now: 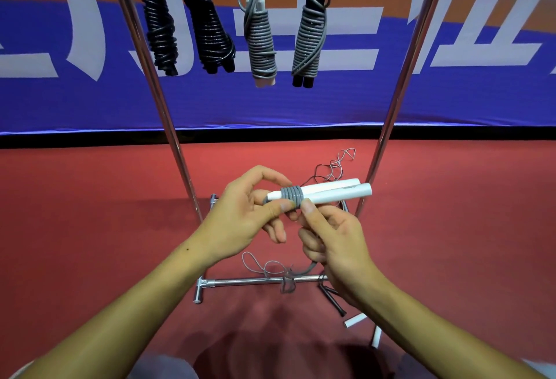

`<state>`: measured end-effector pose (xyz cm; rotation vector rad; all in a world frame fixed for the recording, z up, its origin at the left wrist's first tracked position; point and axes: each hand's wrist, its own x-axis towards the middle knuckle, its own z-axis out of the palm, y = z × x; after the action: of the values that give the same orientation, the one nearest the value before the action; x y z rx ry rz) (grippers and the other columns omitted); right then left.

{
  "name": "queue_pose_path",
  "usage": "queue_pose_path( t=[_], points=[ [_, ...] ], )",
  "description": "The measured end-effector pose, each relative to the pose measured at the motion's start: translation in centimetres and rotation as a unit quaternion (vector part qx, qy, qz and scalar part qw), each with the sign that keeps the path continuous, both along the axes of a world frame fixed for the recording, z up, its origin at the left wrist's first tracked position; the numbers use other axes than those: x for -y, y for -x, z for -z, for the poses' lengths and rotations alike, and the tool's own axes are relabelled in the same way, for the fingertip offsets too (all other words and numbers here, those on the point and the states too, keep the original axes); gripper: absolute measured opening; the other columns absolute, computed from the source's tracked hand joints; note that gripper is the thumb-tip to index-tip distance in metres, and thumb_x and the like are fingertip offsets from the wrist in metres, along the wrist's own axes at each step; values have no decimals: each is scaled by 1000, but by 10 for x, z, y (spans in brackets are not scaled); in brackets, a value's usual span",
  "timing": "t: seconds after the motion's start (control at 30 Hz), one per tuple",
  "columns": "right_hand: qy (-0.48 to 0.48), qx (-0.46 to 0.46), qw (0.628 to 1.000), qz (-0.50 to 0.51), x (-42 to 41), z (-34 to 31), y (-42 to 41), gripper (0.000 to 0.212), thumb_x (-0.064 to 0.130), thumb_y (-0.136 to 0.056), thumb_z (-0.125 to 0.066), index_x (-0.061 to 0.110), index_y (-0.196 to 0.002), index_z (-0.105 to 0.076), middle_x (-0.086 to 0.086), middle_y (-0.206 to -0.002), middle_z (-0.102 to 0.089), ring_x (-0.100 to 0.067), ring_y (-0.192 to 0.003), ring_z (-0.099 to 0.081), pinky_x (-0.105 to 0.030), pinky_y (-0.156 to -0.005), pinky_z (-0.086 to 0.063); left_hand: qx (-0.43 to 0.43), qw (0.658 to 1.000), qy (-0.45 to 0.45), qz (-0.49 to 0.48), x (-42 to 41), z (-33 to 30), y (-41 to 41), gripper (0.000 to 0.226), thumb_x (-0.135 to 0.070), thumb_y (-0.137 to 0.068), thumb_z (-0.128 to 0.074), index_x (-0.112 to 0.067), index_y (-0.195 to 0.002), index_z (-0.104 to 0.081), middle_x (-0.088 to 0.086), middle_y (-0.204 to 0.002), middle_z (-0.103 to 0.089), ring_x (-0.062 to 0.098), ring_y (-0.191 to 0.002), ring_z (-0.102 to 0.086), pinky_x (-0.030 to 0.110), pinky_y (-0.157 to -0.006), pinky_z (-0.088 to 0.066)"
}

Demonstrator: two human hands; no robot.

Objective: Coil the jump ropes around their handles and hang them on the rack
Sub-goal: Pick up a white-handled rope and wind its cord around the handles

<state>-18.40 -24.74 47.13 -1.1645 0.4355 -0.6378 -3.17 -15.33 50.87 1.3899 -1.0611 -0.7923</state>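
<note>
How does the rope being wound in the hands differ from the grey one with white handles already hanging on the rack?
The held rope has only a few grey turns near one end; the hanging rope is wrapped almost fully. The held one lies roughly level in both hands; the hanging one points down. Both have white handles and grey cord.

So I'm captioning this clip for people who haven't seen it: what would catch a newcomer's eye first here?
Centre frame, the left hand and right hand hold a pair of white handles with a few turns of grey rope wound round them. Above, four coiled jump ropes hang from the rack, two black at left and two grey at right. Loose rope lies on the red floor below.
</note>
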Motion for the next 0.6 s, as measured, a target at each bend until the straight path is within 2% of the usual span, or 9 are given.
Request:
queue_pose_path(
  t=[0.07, 0.13, 0.27, 0.37, 0.43, 0.5, 0.6],
  points=[
    [4, -8, 1000, 6, -1, -2, 1, 31, 36, -98, -69, 18, -72, -69, -11, -66, -31, -12, -49, -21, -23, -44, -17, 25, 1000, 7, 2, -1, 1, 0, 32, 4, -98, -67, -7, -126, -58, 22, -84, -75, 40, -57, -69, 45, -60, -61],
    [3, -25, 999, 21, -2, -4, 1, 31, 33, -99, -64, 17, -73, -64, -3, -59, -29, -12, -48, -20, -25, -44, -16, 47, 999, 9, 1, -1, 3, 0, 43, 5, -97, -68, -10, -137, -60, 18, -86, -77, 40, -60, -71, 45, -64, -62],
    [13, -55, 997, 49, -3, -4, 2, 30, 24, -103, -60, 11, -76, -60, 0, -57, -28, -12, -49, -20, -25, -45, -16, 79, 997, -9, -10, 1, 10, 3, 47, 2, -96, -71, -10, -141, -65, 7, -75, -77, 27, -61, -73, 34, -68, -61],
    [39, -74, 995, 63, -1, -5, 3, 34, 26, -102, -63, 20, -70, -72, -5, -59, -26, -16, -53, -18, -28, -47, -16, 75, 997, -21, -14, 2, 11, 4, 43, 0, -97, -72, -8, -139, -66, 10, -79, -78, 31, -65, -75, 38, -70, -63],
    [61, -84, 992, 66, -1, -7, 3, 33, 29, -100, -66, 22, -68, -73, -9, -62, -27, -17, -55, -17, -29, -49, -15, 70, 997, -21, -12, 2, 11, 2, 39, -2, -98, -72, -12, -135, -70, 17, -83, -78, 35, -69, -77, 43, -71, -64],
    [57, -81, 994, 55, 0, -8, 4, 32, 29, -99, -67, 17, -70, -70, -13, -63, -34, -16, -51, -22, -26, -47, -18, 74, 997, -19, -14, 2, 10, 1, 35, -3, -98, -72, -20, -129, -73, 20, -80, -77, 35, -69, -77, 46, -71, -65],
    [65, -83, 994, 30, 5, -8, 5, 28, 21, -103, -63, 9, -78, -66, -5, -65, -55, -15, -48, -33, -29, -48, -24, 74, 997, -14, -30, 3, 11, -1, 35, -1, -98, -71, -26, -123, -74, 17, -76, -76, 32, -66, -75, 44, -69, -65]
  ],
)
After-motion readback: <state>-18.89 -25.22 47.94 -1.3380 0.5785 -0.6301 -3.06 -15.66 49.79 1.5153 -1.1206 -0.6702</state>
